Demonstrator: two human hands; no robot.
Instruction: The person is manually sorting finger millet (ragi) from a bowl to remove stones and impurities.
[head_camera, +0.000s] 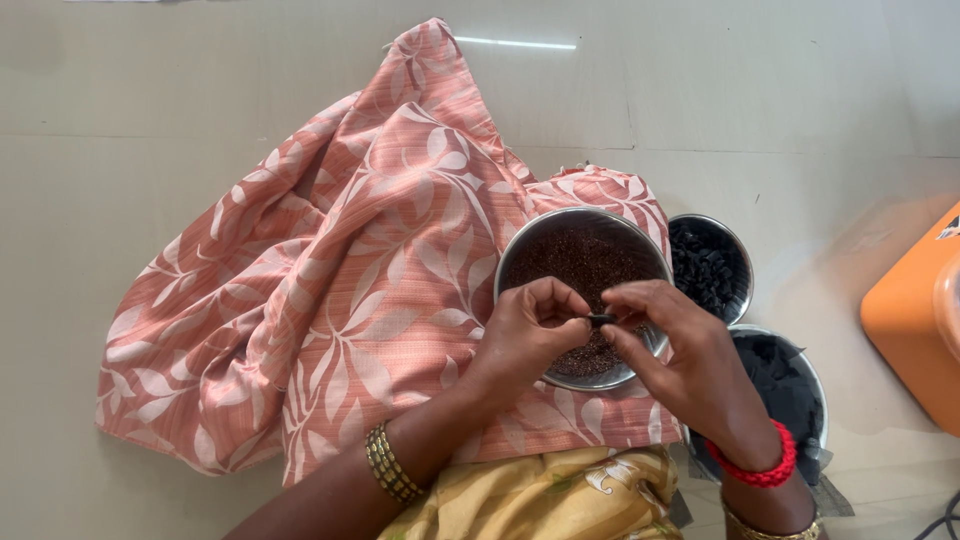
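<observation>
My left hand (527, 332) and my right hand (672, 352) meet over a steel bowl (520, 245) filled with fine reddish-brown grains. Both pinch a small black pod (601, 319) between their fingertips, just above the grains. The bowl rests on a salmon-pink cloth with a white leaf pattern (340, 290), spread over my lap and the floor. A gold bangle sits on my left wrist, a red bangle on my right.
Right of the bowl stand a smaller steel bowl (741, 262) of black pods and, nearer me, another steel dish (815, 385) of dark pieces. An orange box (910, 320) lies at the far right. Pale floor tiles (150, 120) surround the cloth.
</observation>
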